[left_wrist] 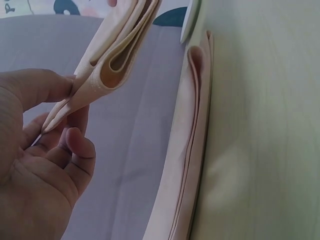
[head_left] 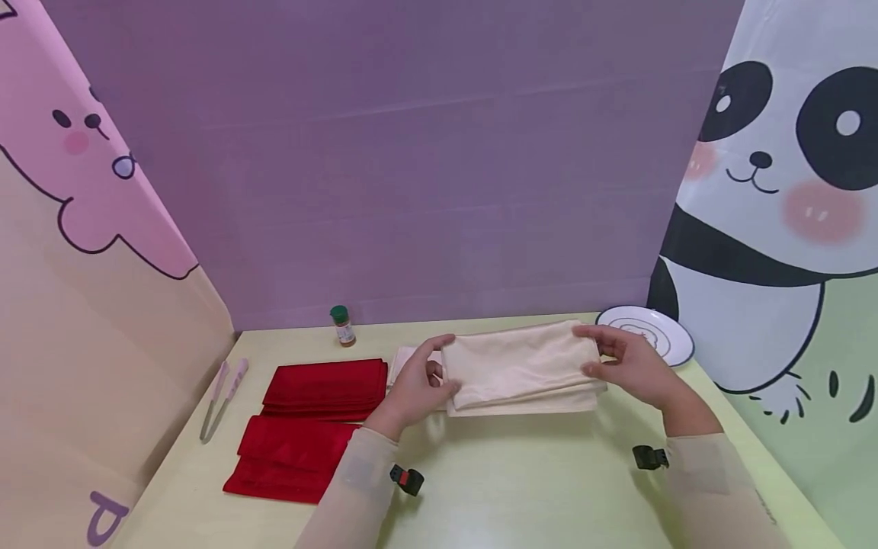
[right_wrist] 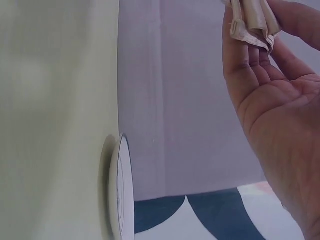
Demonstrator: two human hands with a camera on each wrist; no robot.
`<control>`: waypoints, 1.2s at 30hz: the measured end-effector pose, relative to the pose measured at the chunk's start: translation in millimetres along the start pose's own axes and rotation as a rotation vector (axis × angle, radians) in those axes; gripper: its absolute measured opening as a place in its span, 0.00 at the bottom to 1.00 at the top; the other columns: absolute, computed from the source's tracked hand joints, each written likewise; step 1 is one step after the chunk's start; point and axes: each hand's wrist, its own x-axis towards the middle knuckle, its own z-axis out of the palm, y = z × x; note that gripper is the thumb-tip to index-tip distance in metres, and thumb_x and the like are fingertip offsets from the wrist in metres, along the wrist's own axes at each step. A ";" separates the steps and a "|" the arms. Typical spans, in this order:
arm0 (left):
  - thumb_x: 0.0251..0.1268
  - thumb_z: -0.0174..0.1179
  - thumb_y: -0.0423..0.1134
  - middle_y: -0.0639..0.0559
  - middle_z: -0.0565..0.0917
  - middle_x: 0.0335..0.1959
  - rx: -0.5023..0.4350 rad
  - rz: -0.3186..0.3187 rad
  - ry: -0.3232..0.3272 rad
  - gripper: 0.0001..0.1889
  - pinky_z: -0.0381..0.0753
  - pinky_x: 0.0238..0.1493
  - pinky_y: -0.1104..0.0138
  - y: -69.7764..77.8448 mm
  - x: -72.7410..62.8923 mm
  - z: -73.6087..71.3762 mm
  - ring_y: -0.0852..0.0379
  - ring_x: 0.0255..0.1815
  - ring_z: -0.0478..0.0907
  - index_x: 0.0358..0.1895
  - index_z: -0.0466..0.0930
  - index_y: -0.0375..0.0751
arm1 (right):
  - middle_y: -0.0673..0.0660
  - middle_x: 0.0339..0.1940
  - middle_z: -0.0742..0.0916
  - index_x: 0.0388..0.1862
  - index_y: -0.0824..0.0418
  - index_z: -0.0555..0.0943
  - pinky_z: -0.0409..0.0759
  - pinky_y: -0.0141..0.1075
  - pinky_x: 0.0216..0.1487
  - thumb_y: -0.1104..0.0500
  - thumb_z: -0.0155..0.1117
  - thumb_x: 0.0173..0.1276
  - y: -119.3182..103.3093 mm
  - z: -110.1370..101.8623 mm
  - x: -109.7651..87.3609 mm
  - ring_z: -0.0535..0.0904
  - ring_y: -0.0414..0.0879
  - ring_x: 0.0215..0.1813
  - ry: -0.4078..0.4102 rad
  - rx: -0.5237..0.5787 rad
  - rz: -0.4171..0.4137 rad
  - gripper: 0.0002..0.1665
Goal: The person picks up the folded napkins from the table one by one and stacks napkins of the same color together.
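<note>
While both hands hold up a long, cream-coloured, folded soft cloth (head_left: pixel 521 370), parts of the things behind them are hard to see. Most of a pale pink, folded cloth (head_left: pixel 403 361) is covered by the left hand (head_left: pixel 418 389) and the cream cloth; the left wrist view shows it lying on the pale yellow wooden tabletop (head_left: pixel 521 488), lower than the left hand. Just behind the right hand (head_left: pixel 631 366), a round white plate with a dark rim (head_left: pixel 679 335) is partly covered, and the picture on it is hard to make out.

The left hand pinches one end of the cream cloth, thumb on one side and fingers on the other. The right hand pinches the other end the same way, but the top edge of the right wrist view cuts off the cloth and some fingertips. So the cloth is stretched between the two hands, above the tabletop.

Left of the left hand are a shiny red folded cloth (head_left: pixel 325 387) and, nearer the person, a second red folded cloth (head_left: pixel 295 457), its corner hidden by the pale left sleeve (head_left: pixel 350 488). Farther left lie thin metal tongs with pink handles (head_left: pixel 222 400). Beyond the left hand stands a small jar with a green lid (head_left: pixel 343 326); its label is too tiny to read.
</note>
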 end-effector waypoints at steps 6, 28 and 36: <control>0.64 0.70 0.25 0.44 0.75 0.46 -0.011 0.016 0.014 0.43 0.75 0.34 0.70 1.1 -3.5 -13.3 0.54 0.34 0.72 0.80 0.64 0.54 | 0.64 0.51 0.85 0.74 0.65 0.74 0.83 0.32 0.36 0.67 0.75 0.68 -11.0 9.6 9.1 0.82 0.43 0.44 0.003 0.001 -0.009 0.37; 0.67 0.67 0.22 0.44 0.73 0.59 -0.050 0.024 0.062 0.44 0.78 0.35 0.70 3.4 -9.8 -48.8 0.51 0.37 0.74 0.82 0.60 0.50 | 0.66 0.71 0.77 0.75 0.67 0.73 0.83 0.29 0.40 0.71 0.70 0.71 -27.8 43.9 39.4 0.82 0.41 0.46 0.064 0.112 -0.092 0.34; 0.68 0.66 0.22 0.43 0.75 0.54 -0.032 0.057 0.070 0.36 0.77 0.37 0.71 1.6 -12.3 -57.7 0.51 0.40 0.74 0.77 0.69 0.49 | 0.65 0.66 0.79 0.74 0.66 0.73 0.83 0.30 0.40 0.71 0.69 0.71 -29.7 50.9 43.2 0.82 0.40 0.45 0.078 0.123 -0.085 0.33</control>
